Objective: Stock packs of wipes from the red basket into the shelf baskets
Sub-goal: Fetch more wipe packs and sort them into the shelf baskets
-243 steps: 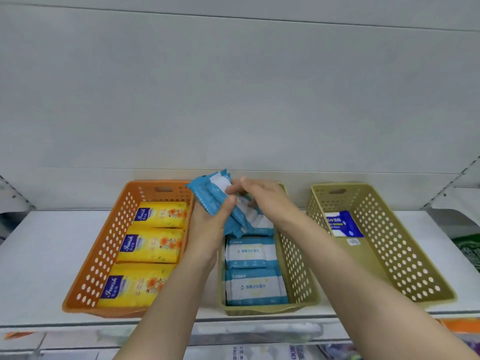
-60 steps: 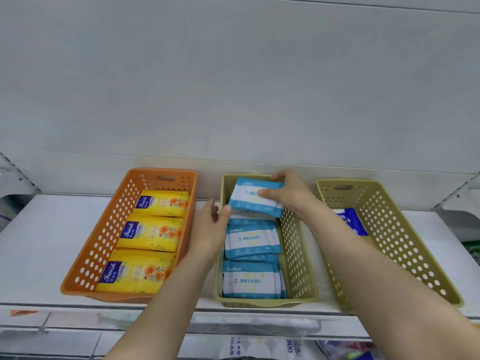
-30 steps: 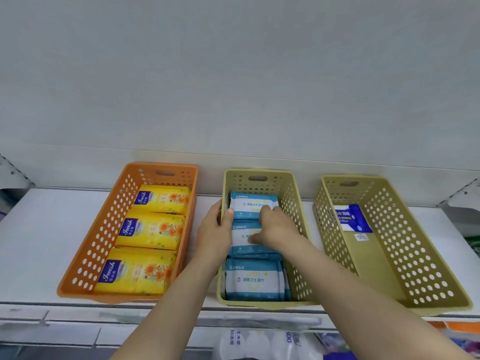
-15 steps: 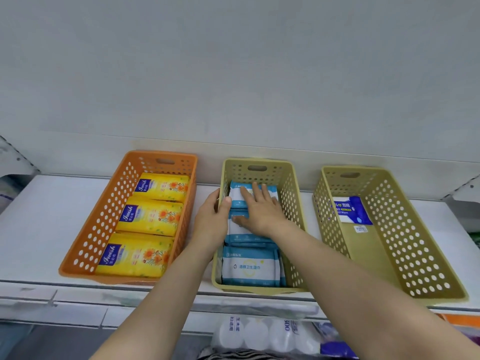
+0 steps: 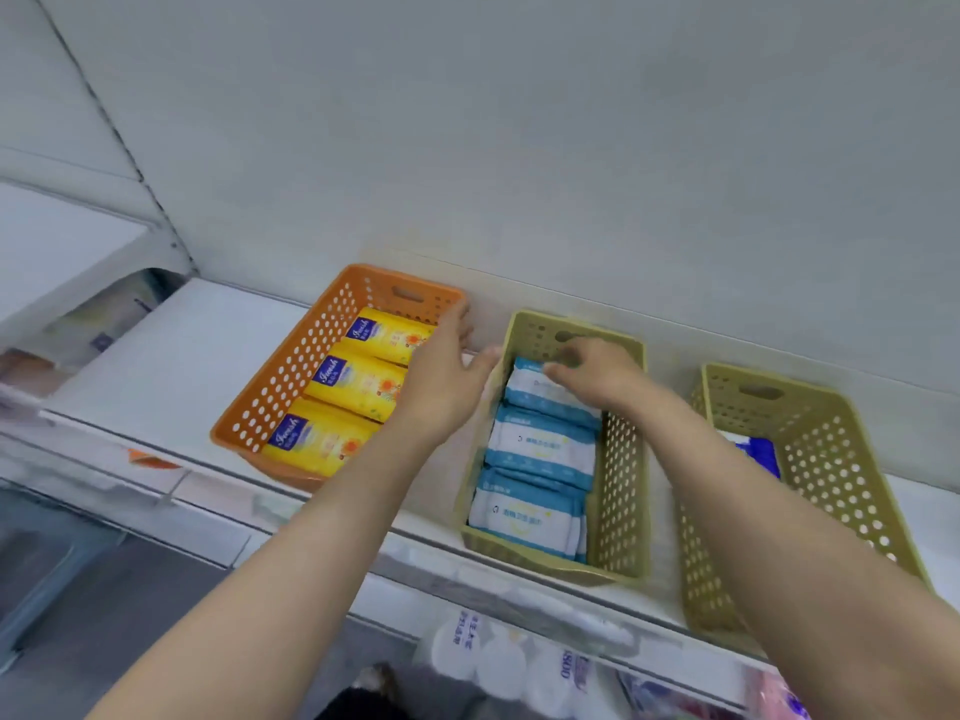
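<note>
The middle olive basket [image 5: 621,491] on the white shelf holds a row of blue-and-white wipes packs [image 5: 540,444]. My right hand [image 5: 597,374] lies inside it at the far end, fingers resting on the rearmost pack [image 5: 535,389]. My left hand [image 5: 447,376] hovers with fingers spread and holds nothing, between the orange basket [image 5: 291,387] and the olive one, thumb near the olive rim. The orange basket holds three yellow packs [image 5: 358,381]. The red basket is out of view.
A second olive basket [image 5: 831,475] stands at the right with a dark blue pack [image 5: 758,452] inside. The shelf's front edge [image 5: 208,491] runs below the baskets. Rolls and packaged goods [image 5: 498,662] sit on the shelf underneath. A grey back panel rises behind.
The view has swung and tilted left. My left hand has lifted off the olive basket's side and spread open. My right hand has slid to the rear pack.
</note>
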`<control>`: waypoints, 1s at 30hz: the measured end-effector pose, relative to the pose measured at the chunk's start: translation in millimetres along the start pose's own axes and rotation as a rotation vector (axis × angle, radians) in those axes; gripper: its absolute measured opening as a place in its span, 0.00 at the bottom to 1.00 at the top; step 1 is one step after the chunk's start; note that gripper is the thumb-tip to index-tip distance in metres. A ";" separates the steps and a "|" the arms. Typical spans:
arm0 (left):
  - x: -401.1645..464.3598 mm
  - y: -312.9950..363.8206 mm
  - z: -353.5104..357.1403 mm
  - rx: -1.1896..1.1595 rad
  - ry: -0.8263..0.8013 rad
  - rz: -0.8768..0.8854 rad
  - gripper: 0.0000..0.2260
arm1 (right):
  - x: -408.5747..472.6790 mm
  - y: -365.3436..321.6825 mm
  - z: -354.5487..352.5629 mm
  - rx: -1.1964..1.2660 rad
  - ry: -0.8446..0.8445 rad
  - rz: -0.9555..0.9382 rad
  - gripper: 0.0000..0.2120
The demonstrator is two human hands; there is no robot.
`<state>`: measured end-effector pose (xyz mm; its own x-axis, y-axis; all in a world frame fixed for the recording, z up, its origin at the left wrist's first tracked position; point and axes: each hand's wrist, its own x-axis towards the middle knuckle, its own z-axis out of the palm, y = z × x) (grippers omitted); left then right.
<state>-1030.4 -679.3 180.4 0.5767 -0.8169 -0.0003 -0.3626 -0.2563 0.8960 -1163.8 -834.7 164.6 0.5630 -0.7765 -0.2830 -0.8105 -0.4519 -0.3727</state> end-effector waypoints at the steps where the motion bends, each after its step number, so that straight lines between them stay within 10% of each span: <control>1: -1.7 5.0 -15.4 0.057 0.040 0.041 0.28 | -4.0 -6.4 -16.7 0.001 0.029 -0.016 0.24; 14: -99.0 -76.2 -257.6 0.535 0.287 0.150 0.24 | -120.4 -219.2 2.1 0.012 0.480 -0.647 0.21; 30: -227.7 -298.3 -567.4 0.631 0.484 -0.104 0.22 | -129.8 -569.0 272.5 0.050 0.117 -0.940 0.24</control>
<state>-638.2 -123.7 165.1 0.8313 -0.4952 0.2524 -0.5518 -0.6807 0.4818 -731.7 -357.1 172.6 0.9595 -0.1448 0.2415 -0.0244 -0.8972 -0.4410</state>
